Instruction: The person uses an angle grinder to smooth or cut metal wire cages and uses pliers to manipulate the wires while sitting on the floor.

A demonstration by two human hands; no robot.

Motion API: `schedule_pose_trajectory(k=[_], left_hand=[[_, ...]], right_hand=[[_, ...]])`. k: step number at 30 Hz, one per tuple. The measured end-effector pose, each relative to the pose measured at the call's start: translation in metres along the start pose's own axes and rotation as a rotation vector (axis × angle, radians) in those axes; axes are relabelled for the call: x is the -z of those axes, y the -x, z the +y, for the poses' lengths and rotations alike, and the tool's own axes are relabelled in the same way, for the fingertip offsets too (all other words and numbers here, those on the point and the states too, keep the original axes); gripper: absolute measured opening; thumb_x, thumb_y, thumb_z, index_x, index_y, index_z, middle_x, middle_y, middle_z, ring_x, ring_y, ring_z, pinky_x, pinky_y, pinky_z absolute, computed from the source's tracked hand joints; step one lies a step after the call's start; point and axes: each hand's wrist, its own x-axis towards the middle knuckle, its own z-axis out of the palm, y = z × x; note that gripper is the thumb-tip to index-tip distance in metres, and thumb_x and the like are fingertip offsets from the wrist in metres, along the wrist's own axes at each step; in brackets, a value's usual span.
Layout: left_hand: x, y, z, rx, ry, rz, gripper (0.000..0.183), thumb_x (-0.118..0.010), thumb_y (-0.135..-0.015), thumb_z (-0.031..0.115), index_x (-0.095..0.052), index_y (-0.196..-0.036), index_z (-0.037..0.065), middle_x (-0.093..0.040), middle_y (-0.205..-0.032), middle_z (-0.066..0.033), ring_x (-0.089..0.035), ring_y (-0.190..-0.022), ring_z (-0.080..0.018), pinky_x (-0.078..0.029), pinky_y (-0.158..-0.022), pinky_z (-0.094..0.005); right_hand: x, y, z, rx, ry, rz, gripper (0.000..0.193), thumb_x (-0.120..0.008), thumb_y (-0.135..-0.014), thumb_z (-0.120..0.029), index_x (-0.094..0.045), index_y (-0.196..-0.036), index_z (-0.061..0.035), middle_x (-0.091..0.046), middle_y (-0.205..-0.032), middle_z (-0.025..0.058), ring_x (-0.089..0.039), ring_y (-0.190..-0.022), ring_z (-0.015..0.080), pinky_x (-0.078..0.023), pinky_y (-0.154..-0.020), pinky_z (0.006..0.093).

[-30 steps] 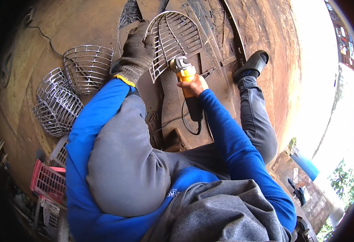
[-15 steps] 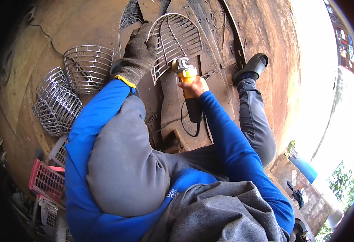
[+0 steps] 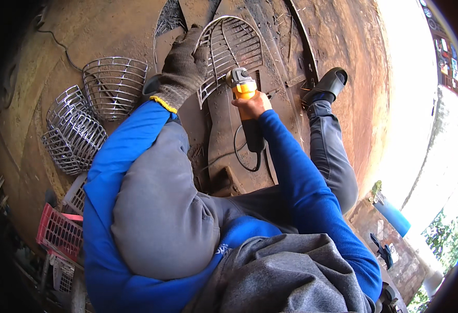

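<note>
My left hand (image 3: 185, 65), in a dark knitted glove with a yellow cuff, is closed on the left edge of a curved metal wire basket (image 3: 233, 49). The basket's rounded end points away from me, and the glove hides part of its left side. My bare right hand (image 3: 253, 106) wraps round the body of a yellow and black angle grinder (image 3: 246, 89). The grinder's grey head is close to the basket's near lower side; whether they touch I cannot tell. A black cord (image 3: 236, 143) loops from the grinder's rear end.
On the left stand another wire basket (image 3: 115, 88) and a pile of nested wire baskets (image 3: 75, 133). A red plastic crate (image 3: 59, 232) lies near my left elbow. Metal plates (image 3: 229, 125) cover the ground between my legs, and a long thin metal strip (image 3: 304, 39) lies beyond.
The grinder has moved slightly away from me and to the right. My gloved left hand and the basket have shifted a little to the right, with the grip kept.
</note>
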Motion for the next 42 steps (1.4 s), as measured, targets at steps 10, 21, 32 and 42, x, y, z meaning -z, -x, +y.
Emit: schedule_pose_trajectory(k=[10, 21, 32, 42], left_hand=[[-0.013, -0.006, -0.002, 0.006, 0.066, 0.024, 0.044, -0.061, -0.091, 0.02, -0.058, -0.131, 0.002, -0.062, -0.12, -0.0247, -0.06, -0.112, -0.0408, -0.048, -0.098, -0.0437], [-0.006, 0.002, -0.022, 0.02, -0.006, 0.052, 0.043, -0.062, -0.091, 0.02, -0.059, -0.13, 0.003, -0.062, -0.121, -0.0242, -0.06, -0.112, -0.0402, -0.048, -0.098, -0.0435], [-0.005, 0.002, -0.02, -0.017, -0.02, 0.071, 0.043, -0.062, -0.09, 0.019, -0.059, -0.13, 0.004, -0.062, -0.118, -0.024, -0.06, -0.111, -0.041, -0.049, -0.096, -0.0437], [-0.009, -0.001, -0.019, 0.002, -0.031, 0.063, 0.045, -0.061, -0.09, 0.021, -0.058, -0.132, 0.005, -0.062, -0.12, -0.025, -0.059, -0.113, -0.0415, -0.048, -0.098, -0.0443]], right_hand=[[-0.009, -0.008, 0.072, 0.171, 0.168, 0.118, 0.049, -0.081, -0.07, -0.043, -0.071, -0.099, -0.005, -0.072, -0.092, 0.0147, -0.07, -0.083, 0.0277, -0.055, -0.079, 0.0371], [-0.004, 0.0, 0.018, 0.132, 0.084, -0.035, 0.055, -0.083, -0.067, -0.045, -0.071, -0.101, -0.0033, -0.073, -0.093, 0.0156, -0.071, -0.086, 0.0281, -0.055, -0.081, 0.0372], [-0.002, 0.015, 0.002, 0.01, -0.032, -0.045, 0.058, -0.083, -0.065, -0.048, -0.072, -0.101, -0.0035, -0.073, -0.092, 0.0177, -0.071, -0.086, 0.0305, -0.055, -0.079, 0.0387], [-0.004, 0.011, 0.003, 0.028, 0.063, -0.008, 0.063, -0.083, -0.063, -0.05, -0.071, -0.101, -0.0015, -0.072, -0.091, 0.0208, -0.071, -0.086, 0.0322, -0.055, -0.08, 0.0397]])
